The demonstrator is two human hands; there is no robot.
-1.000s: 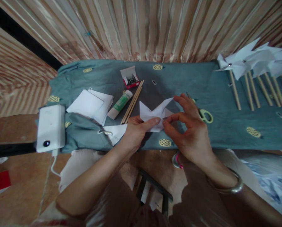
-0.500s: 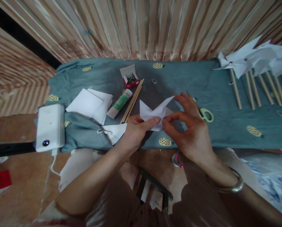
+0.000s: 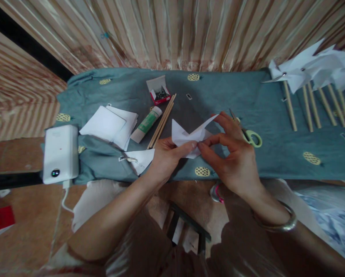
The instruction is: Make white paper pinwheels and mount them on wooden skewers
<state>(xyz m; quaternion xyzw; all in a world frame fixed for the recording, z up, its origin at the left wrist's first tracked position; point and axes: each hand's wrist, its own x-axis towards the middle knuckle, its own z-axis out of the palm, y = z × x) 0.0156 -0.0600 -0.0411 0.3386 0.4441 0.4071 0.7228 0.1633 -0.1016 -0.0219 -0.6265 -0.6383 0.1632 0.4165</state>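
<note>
A white paper pinwheel [image 3: 181, 132] with its blades partly folded in is held between both hands, just above the cloth. My left hand [image 3: 170, 157] grips it from the left, the thumb pressed on its middle. My right hand [image 3: 233, 156] pinches the paper near the centre with thumb and index finger, while its other fingers lie behind the right blade. The fingertips hide the pinwheel's centre. Right of my right hand lie scissors with green handles [image 3: 253, 138]. Thin wooden sticks [image 3: 162, 123] and a glue stick [image 3: 146, 125] lie left of the pinwheel.
A small open box [image 3: 161, 94] of metal pins stands at the back. Stacked white paper [image 3: 103, 122] and a white power bank [image 3: 61, 154] are at the left, a loose paper piece [image 3: 143, 158] by my left wrist. Several pinwheels on sticks [image 3: 298, 73] lie at the far right.
My right thumb and index finger have closed together at the paper's centre, and the right blade's tip has shifted slightly outward. My left hand keeps its grip.
</note>
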